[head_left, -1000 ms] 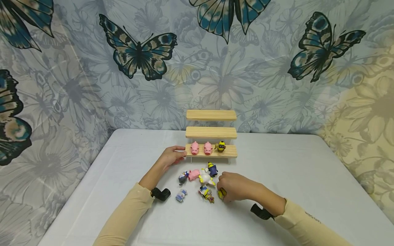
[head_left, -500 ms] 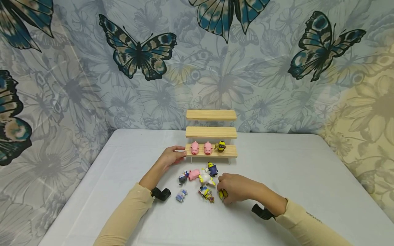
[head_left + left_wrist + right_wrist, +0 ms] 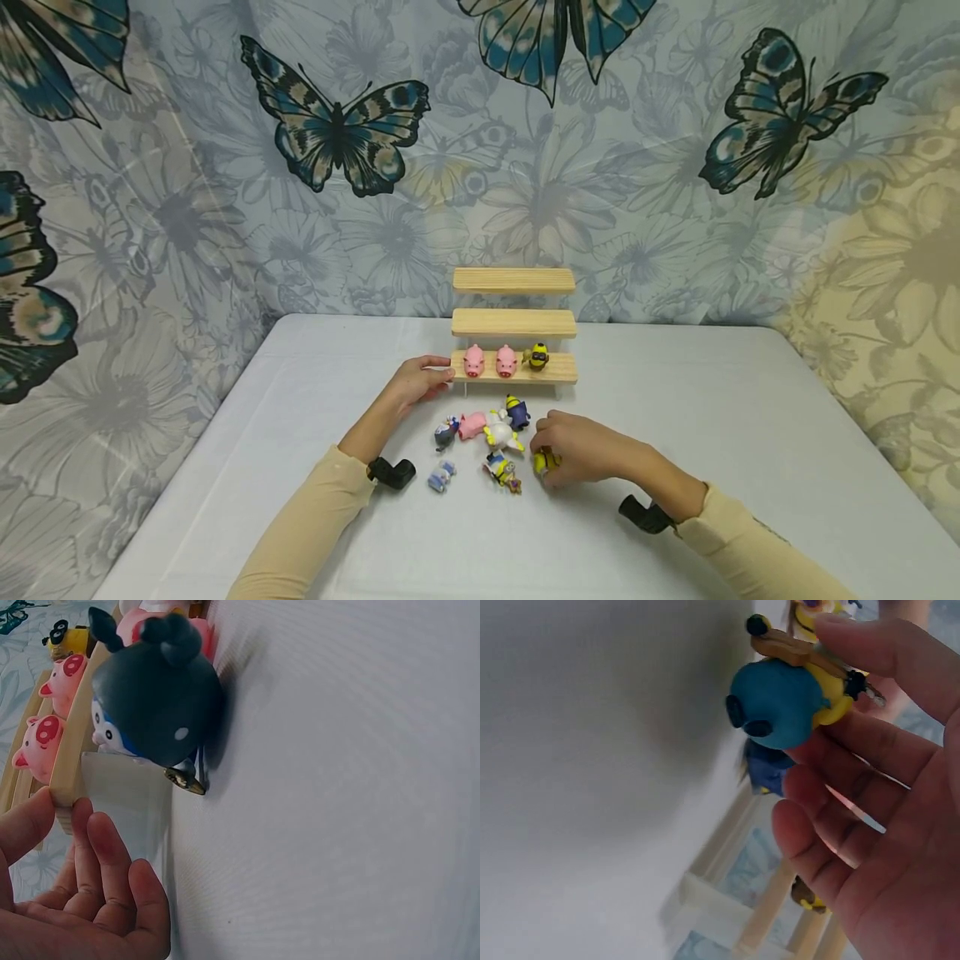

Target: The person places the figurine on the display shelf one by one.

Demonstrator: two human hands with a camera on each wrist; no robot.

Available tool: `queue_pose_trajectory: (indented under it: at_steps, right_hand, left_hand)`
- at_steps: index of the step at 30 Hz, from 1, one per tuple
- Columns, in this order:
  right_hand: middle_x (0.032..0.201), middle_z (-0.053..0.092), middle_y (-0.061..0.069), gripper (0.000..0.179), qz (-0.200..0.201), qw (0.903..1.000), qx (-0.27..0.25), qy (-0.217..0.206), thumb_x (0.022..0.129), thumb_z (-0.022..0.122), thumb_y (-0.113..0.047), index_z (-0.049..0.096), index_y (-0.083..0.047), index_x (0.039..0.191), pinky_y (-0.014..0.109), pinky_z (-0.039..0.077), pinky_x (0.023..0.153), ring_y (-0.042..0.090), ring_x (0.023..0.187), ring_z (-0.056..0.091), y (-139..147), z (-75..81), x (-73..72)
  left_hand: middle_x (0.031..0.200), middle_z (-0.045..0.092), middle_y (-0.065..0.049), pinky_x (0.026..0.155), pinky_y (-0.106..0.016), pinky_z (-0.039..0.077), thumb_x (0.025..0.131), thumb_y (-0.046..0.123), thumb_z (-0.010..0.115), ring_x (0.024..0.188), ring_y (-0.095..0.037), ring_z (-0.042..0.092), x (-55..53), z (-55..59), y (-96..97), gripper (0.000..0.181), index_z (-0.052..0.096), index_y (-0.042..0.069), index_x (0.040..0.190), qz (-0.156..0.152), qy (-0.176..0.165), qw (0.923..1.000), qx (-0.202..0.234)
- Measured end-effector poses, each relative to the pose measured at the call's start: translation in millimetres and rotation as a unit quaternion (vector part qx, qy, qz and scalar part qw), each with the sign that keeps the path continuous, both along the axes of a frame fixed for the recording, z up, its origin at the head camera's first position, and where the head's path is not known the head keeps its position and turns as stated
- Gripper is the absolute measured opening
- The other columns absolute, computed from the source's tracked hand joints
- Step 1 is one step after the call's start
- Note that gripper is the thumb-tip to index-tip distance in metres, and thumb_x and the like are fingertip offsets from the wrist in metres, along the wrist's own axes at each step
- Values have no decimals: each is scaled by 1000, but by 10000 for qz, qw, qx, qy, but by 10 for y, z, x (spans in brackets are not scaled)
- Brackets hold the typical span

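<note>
My left hand (image 3: 415, 383) pinches the left end of the bottom shelf of a three-tier wooden display stand (image 3: 513, 322). Its thumb lies above the board, a finger below, in the left wrist view. Two pink pig figurines (image 3: 490, 362) and a yellow-black figurine (image 3: 538, 357) stand on that shelf. Right of the loose toys, my right hand (image 3: 581, 448) holds a yellow minion figurine (image 3: 776, 697) with blue overalls and a brown guitar-like piece, between thumb and fingers. Close to the left hand sits a dark grey figurine (image 3: 161, 697) with a white face.
Between the hands lie a pink pig (image 3: 472, 427), a white-and-yellow figurine (image 3: 501, 435), a minion in dark blue (image 3: 517, 412), another yellow-and-blue figurine (image 3: 502, 472) and a small pale blue one (image 3: 442, 476). A butterfly-print backdrop (image 3: 555, 183) rises behind the white table (image 3: 675, 400).
My right hand has shifted slightly up and to the right with the minion figurine, which now shows more between the fingers. The left hand stays at the shelf end.
</note>
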State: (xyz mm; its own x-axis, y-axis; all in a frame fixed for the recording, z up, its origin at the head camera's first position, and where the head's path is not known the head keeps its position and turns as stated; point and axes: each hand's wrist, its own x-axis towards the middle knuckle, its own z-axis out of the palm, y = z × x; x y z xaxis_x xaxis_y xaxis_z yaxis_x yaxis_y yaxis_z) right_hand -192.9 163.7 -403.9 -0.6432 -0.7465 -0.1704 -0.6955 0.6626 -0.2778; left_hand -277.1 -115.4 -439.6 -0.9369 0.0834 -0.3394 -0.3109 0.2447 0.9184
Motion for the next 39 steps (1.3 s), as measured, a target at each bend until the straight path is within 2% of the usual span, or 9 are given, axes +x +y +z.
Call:
queue_pose_trajectory:
  at_steps: [7,14,21,29,36,39]
  right_hand:
    - [87,57,-10,27,-231,9978,-577,240,78,80,-23,71,-13,101,27,46,76,10,85,50,103,-38,-76]
    - [93,59,-10,26,-681,9897,-1220,315,81,76,-23,70,-14,105,28,45,76,12,87,53,192,-54,-159]
    - [97,62,-5,27,-1186,9750,-1864,241,83,76,-23,69,-14,107,30,47,74,22,92,56,262,-15,-244]
    - [92,64,-2,30,-1402,9554,-2552,484,81,78,-17,70,-9,108,29,48,70,25,85,55,359,-53,-347]
    - [95,66,3,29,-1803,9438,-2726,503,82,77,-16,69,-6,108,28,48,70,24,88,57,402,-79,-467]
    - [96,67,5,30,-1997,9379,-2795,485,82,76,-15,69,-4,109,26,47,70,26,89,58,410,-76,-512]
  left_hand:
    - [87,70,4,75,-27,47,93,21,66,82,-10,64,-11,-3,1,40,59,8,131,3,-50,10000,50]
    - [90,71,1,76,-28,48,93,22,67,82,-11,65,-10,-3,8,41,60,9,130,42,-54,10000,23]
    - [94,72,-2,77,-28,49,93,22,66,83,-11,65,-13,3,-6,40,59,10,131,53,-82,10000,15]
    - [88,70,2,74,-27,48,93,21,66,79,-9,63,-12,-17,-7,40,59,8,131,23,-50,10000,23]
    - [90,70,-3,70,-27,46,92,20,66,79,-12,62,2,-2,3,37,61,6,126,36,245,9996,-165]
    - [92,70,-4,71,-27,46,92,21,66,81,-13,63,2,-2,4,37,62,7,126,41,245,9995,-196]
